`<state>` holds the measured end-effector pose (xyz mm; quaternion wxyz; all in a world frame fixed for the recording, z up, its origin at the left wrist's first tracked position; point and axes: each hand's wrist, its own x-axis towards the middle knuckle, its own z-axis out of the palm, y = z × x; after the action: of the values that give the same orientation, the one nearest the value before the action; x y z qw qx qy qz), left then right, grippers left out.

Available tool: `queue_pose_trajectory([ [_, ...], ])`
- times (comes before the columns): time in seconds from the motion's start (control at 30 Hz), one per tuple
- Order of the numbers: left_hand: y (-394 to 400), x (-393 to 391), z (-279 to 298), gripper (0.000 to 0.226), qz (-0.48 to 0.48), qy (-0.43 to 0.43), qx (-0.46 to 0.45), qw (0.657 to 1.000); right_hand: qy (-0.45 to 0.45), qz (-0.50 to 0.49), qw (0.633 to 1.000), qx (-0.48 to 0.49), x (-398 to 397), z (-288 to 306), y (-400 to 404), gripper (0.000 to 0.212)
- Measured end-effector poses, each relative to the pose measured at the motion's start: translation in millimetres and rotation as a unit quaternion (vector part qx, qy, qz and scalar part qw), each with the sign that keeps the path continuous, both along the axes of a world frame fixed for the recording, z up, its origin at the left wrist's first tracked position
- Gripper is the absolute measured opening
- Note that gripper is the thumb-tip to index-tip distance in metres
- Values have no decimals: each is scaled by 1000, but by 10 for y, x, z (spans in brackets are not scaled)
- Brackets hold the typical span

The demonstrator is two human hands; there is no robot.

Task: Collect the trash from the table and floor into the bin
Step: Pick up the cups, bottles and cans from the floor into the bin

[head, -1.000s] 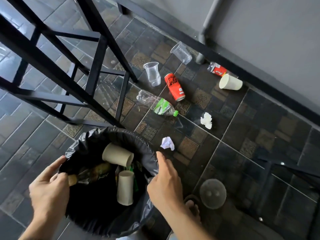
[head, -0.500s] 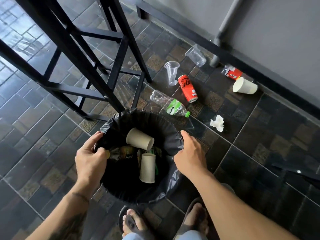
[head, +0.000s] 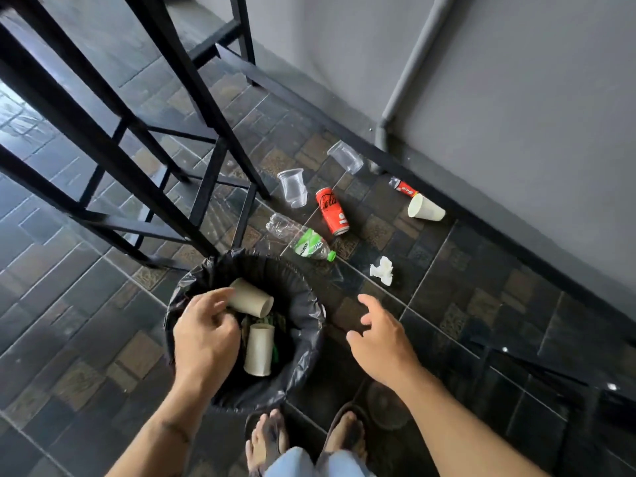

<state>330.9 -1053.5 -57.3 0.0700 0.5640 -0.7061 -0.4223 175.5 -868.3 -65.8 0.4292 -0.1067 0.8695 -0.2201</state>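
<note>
We are standing over the lined bin [head: 303, 304], both hands empty, with litter lying on the tiled floor [head: 481, 304] beyond it.

The plastic bottle [head: 303, 239], just beyond the bin's far rim, is looking light, crushable and best gripped mid-body; the red can [head: 332, 211] stiffer, the tissue [head: 382, 270] soft. Our left hand [head: 206, 335] is hovering loosely curled over the bin; our right hand [head: 382, 342] is spreading open beside it. The table top is out of view.

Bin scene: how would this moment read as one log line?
bin: partly filled | left hand: over bin | right hand: open, empty | can: on floor
</note>
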Motion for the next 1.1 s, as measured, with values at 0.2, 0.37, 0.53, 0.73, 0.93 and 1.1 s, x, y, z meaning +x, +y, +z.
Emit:
queue_pose_trajectory([
  [0.2,432,-744,226,41,-96,42,127,986,21,-31,999,0,-419,114,54,59],
  [0.37,890,-1291,-342,50,-216,23,118,969,33,-2,999,29,-836,-411,201,60],
  [0.53,1259,-1641,-1015,52,-242,-63,128,960,48,92,993,55,-1268,-906,421,60],
  [0.73,1438,-1760,-1995,62,-133,-204,120,963,67,154,983,74,-1709,-1760,524,65],
  [0.93,1571,-1518,-2978,83,-115,-264,-13,958,107,229,965,71,-1842,-2714,385,71],
  [1.1,1635,-1401,-3326,62,-126,-257,-66,956,167,312,929,111,-1865,-3089,266,48],
])
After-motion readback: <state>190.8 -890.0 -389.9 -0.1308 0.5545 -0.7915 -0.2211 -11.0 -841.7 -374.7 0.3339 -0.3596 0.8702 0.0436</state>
